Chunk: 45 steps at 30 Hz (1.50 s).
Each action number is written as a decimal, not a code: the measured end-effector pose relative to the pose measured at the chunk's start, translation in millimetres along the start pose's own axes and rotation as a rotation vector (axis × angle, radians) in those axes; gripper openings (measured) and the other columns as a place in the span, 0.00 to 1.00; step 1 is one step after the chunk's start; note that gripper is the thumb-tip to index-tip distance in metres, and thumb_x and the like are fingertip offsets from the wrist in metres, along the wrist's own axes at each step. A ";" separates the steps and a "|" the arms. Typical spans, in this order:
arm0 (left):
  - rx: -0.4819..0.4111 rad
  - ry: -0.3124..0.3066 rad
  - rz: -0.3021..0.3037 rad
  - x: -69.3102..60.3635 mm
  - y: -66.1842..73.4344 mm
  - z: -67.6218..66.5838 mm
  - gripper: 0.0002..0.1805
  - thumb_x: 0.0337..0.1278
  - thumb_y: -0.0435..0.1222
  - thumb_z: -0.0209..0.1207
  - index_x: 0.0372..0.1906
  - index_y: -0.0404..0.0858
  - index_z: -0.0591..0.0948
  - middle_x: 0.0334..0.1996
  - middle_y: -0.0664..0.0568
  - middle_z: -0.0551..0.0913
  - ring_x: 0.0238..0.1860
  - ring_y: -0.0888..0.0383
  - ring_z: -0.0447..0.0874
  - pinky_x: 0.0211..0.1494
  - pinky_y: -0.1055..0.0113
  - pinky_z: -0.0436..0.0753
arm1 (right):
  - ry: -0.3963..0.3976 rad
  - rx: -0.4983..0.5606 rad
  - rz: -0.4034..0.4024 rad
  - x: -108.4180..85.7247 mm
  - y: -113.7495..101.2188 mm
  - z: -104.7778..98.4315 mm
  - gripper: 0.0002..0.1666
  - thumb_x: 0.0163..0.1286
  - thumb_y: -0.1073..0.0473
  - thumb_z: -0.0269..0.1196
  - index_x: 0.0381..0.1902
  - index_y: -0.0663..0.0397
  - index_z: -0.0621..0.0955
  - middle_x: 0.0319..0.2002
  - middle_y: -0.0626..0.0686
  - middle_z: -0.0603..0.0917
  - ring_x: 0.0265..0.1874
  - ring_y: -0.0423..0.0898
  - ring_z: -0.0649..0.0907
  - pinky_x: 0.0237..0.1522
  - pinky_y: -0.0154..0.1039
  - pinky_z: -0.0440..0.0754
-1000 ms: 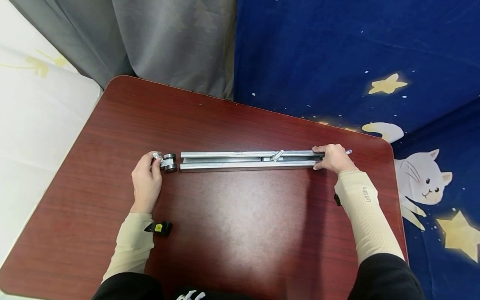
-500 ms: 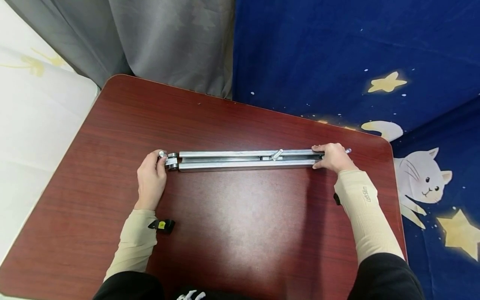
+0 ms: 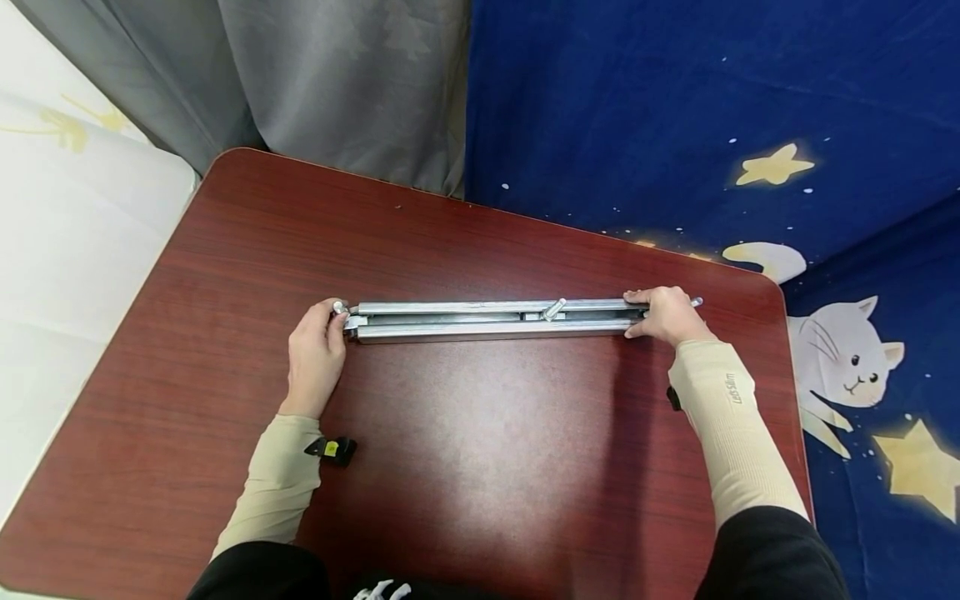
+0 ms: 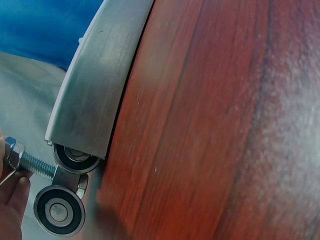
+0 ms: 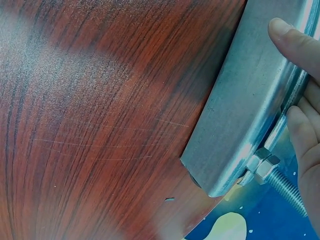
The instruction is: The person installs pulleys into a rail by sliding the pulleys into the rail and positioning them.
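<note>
A silver metal channel rail [image 3: 450, 331] lies across the table with its slot facing up. At its left end, my left hand [image 3: 315, 358] pinches the upright bolt of a roller trolley [image 3: 358, 322]. In the left wrist view one bearing wheel [image 4: 77, 156] is partly inside the rail's end, and another wheel [image 4: 59, 212] sits outside it. My right hand [image 3: 670, 317] grips the rail near its right end, thumb on one side. A second trolley's bolt [image 3: 555, 310] sticks up from the slot. Another threaded bolt [image 5: 287, 190] stands at the right end.
The reddish-brown wooden table [image 3: 487, 450] carries the rail. Behind it hang a grey curtain [image 3: 360, 92] and a blue star-patterned curtain [image 3: 637, 108]. White cloth [image 3: 67, 275] lies to the left.
My left hand has moved right with the roller trolley, from a gap away to partly inside the rail's left end. The right hand and the rail have stayed in place.
</note>
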<state>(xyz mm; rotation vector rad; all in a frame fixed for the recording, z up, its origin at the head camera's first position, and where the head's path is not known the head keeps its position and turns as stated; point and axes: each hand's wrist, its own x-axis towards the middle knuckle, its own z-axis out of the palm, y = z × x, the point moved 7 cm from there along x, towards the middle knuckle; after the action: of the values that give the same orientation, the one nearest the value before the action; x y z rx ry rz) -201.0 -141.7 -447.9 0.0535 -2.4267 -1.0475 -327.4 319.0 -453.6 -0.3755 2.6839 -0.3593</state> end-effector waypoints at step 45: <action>-0.071 -0.028 0.056 3.5 22.7 31.3 0.09 0.57 0.29 0.55 0.41 0.28 0.76 0.36 0.38 0.79 0.39 0.45 0.79 0.41 0.54 0.76 | -0.007 0.023 0.016 0.3 2.9 1.0 0.39 0.43 0.59 0.73 0.56 0.59 0.75 0.54 0.60 0.75 0.56 0.62 0.70 0.56 0.57 0.65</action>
<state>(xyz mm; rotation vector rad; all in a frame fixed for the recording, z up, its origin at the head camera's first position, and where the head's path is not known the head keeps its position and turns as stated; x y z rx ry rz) -214.7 -105.5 -449.0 -0.0533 -2.3997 -1.1144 -327.9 321.3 -455.5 -0.3474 2.6722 -0.3830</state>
